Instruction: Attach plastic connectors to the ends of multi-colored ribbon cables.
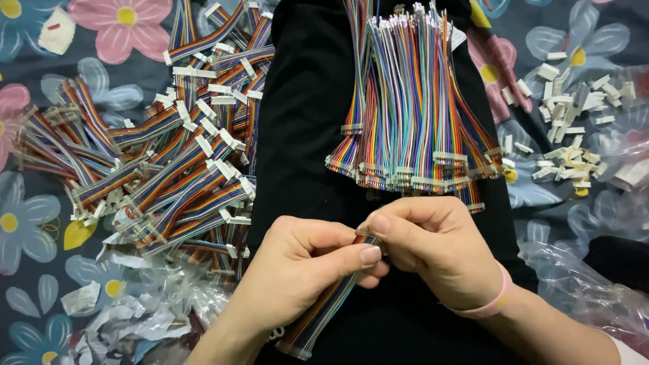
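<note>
- Rainbow ribbon cable (329, 297) is sitting between both hands, low in the middle of the view, its upper end pinched where the fingertips are meeting and its length running down and left toward a small white connector at the bottom edge.
- Left hand (297, 270) is gripping the cable from the side, thumb pressed over the coloured wires, seemingly to steady the strand.
- Right hand (433, 250) is closing its fingers (382, 226) on the very tip of the same cable, thumb and forefinger tight together; a pink wristband (490, 301) is circling that wrist.
- Black cloth (304, 135) is lying under the hands, probably so the bright wires stand out against it.
- Neat cable bundle (412, 101) is resting just above the hands on the cloth, ends lined up in a fan, apparently kept sorted and within easy reach.
- Loose cable heap (176, 149) is sprawling to the left on the flowered sheet (40, 203), tangled and criss-crossed, white plugs pointing every way.
- Pile of white connectors (568, 122) is sitting well apart at the right, separate from both cable groups.
- Clear plastic bags (135, 318) are crumpling at the lower left and again at the lower right, pushed out of the working middle.
</note>
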